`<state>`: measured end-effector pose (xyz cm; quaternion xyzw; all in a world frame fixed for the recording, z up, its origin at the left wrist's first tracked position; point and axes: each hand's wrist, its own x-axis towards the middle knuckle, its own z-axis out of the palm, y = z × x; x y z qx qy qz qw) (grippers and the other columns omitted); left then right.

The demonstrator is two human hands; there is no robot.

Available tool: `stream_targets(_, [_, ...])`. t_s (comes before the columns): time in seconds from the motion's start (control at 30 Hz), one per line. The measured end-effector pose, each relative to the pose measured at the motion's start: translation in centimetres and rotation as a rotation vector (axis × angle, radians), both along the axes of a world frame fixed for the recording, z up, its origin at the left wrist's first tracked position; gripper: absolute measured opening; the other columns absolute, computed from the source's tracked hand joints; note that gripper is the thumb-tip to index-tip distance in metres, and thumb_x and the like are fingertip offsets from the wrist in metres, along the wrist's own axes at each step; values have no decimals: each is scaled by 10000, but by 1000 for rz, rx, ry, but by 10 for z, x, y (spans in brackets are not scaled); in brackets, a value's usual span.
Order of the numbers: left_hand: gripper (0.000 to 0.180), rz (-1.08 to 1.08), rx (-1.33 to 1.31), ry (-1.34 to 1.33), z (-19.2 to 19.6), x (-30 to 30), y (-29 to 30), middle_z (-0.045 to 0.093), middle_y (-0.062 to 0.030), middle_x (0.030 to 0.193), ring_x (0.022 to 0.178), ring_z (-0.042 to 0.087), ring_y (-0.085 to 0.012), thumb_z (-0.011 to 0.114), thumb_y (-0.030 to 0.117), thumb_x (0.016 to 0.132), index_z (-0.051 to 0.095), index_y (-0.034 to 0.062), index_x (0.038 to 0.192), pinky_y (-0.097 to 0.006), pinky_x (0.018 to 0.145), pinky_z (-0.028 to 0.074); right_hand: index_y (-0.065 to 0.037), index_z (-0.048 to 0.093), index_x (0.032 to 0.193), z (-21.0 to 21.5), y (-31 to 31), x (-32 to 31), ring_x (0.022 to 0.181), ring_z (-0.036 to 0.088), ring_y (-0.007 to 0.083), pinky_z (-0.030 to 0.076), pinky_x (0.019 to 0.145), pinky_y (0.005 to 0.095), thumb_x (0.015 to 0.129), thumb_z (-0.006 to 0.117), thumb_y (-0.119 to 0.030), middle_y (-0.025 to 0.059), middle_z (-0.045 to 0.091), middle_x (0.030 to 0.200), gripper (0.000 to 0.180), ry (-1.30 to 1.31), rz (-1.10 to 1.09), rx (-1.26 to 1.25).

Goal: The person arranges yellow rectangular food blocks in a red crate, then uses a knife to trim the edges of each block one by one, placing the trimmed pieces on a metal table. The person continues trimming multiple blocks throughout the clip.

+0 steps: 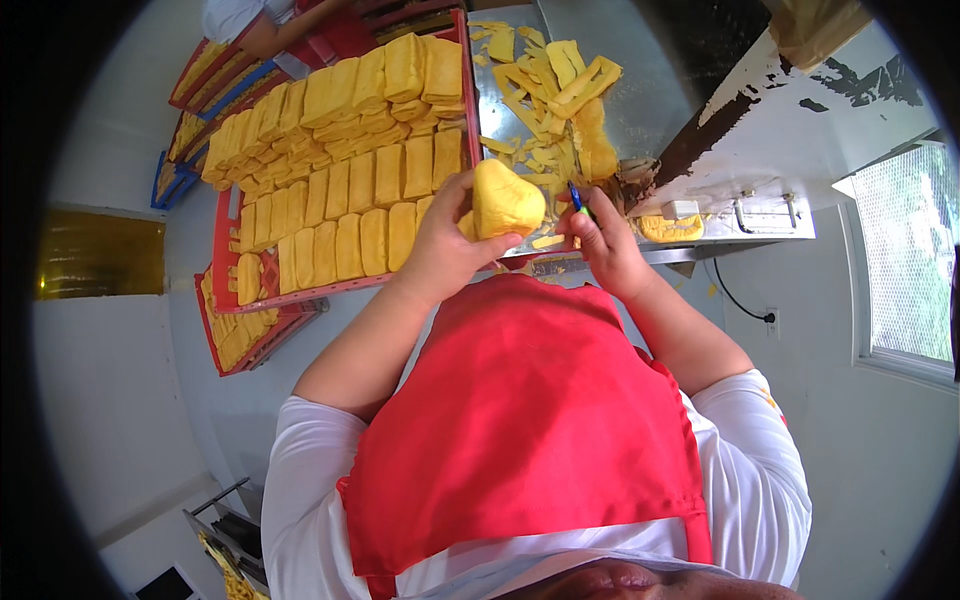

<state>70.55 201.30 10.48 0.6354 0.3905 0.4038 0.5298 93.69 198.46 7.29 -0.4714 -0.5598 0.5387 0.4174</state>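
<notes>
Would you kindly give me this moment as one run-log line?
left hand: holds yellow block | right hand: grips blue-handled tool | red tray: rows of yellow blocks | metal table: yellow trimmings

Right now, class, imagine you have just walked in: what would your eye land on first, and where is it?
First, the yellow block held up in the left hand at the picture's centre, with the right hand beside it holding a blue-handled tool. Then the red tray packed with rows of yellow blocks to the left, and the yellow trimmings heaped on the metal table above.
</notes>
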Motion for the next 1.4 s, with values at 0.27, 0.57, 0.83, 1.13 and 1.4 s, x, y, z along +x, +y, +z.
stream_targets(0.27, [753, -146, 89, 268, 5, -16, 6, 548, -116, 1283, 1227, 511, -233, 833, 59, 677, 467, 29, 1335, -340, 1044, 397, -72, 575, 1178, 45, -13, 19, 860, 634, 370, 513, 725, 449, 900, 614, -375, 169, 647, 971, 413, -565, 292, 537])
stream_targets(0.57, [783, -400, -106, 242, -1, -20, 8, 528, -124, 1322, 1231, 510, -232, 828, 54, 690, 448, 30, 1374, -342, 1058, 396, -72, 582, 1159, 27, -27, 24, 850, 633, 371, 510, 723, 453, 903, 609, -386, 164, 653, 944, 406, -693, 219, 434])
stream_targets(0.83, [816, -545, -335, 274, -11, -40, 24, 546, -103, 1307, 1211, 526, -210, 834, 71, 707, 413, 18, 1404, -339, 1039, 415, -18, 540, 1140, -67, -21, 15, 694, 610, 280, 479, 629, 358, 1014, 469, -357, 138, 599, 767, 369, -420, -59, -224])
stream_targets(1.13, [721, -1, -75, 301, -29, -177, 49, 570, -99, 1272, 1156, 546, -203, 795, 183, 777, 441, 11, 1380, -343, 988, 450, -43, 533, 1098, -82, -11, -32, 470, 451, 107, 360, 439, 252, 1039, 397, -313, 16, 475, 628, 308, -120, -121, -403])
stream_targets(1.4, [799, 945, 48, 868, -92, -420, 55, 498, -243, 1346, 1229, 514, -362, 793, 354, 759, 436, -12, 1372, -395, 1020, 434, -33, 487, 1168, -65, 15, -101, 526, 440, 99, 369, 484, 228, 1039, 396, -339, 14, 464, 673, 344, -50, -252, -137])
